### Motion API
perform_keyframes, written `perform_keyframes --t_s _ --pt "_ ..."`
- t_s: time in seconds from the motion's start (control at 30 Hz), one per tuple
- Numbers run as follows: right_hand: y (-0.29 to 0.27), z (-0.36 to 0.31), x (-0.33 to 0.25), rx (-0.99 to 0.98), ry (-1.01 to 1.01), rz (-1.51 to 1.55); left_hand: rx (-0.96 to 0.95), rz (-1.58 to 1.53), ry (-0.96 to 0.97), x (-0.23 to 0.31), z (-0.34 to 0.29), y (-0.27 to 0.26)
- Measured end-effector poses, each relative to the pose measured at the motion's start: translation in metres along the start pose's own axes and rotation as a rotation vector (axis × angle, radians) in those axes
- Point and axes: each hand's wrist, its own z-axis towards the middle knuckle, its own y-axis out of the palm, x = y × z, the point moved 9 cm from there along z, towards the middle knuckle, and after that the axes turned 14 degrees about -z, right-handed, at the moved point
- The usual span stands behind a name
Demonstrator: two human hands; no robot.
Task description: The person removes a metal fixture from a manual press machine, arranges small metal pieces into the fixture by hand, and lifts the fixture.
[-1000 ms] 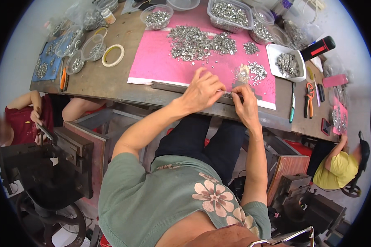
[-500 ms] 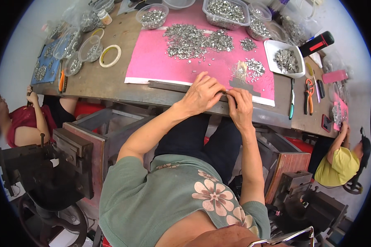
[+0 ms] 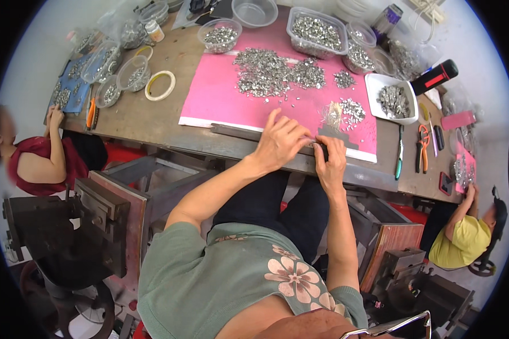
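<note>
My left hand (image 3: 278, 143) is over the front edge of the table. Its thumb and index finger pinch a tiny part, too small to make out, and the other fingers are raised. Close beside it, my right hand (image 3: 331, 158) is closed around a small dark piece (image 3: 324, 150), mostly hidden by the fingers. The fingertips of both hands nearly meet. A dark metal bar (image 3: 234, 131) lies along the mat's front edge, left of my left hand. Behind my right hand is a flat grey plate (image 3: 336, 137) on the pink mat (image 3: 209, 99).
Heaps of small metal parts (image 3: 263, 70), loose silver pieces (image 3: 353, 113) and thin brass-coloured pins (image 3: 334, 114) lie on the mat. Around it stand a white tray (image 3: 408, 116), a clear tub (image 3: 318, 48), a tape roll (image 3: 160, 86) and orange-handled pliers (image 3: 422, 150). Co-workers sit left and right.
My hands have stayed together, with my left fingers lifting slightly apart and the dark piece showing more in my right hand. The left co-worker's hands moved onto the blue mat. The view shifted slightly.
</note>
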Motion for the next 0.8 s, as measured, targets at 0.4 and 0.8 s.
perform_keyframes --t_s 0.4,0.8 --pt "0.037 0.072 -0.007 -0.034 -0.071 0.007 -0.015 0.309 -0.066 -0.083 0.037 -0.026" --pt "0.082 0.089 0.005 -0.292 0.014 -0.123 -0.128 0.158 -0.156 -0.09 0.035 -0.022"
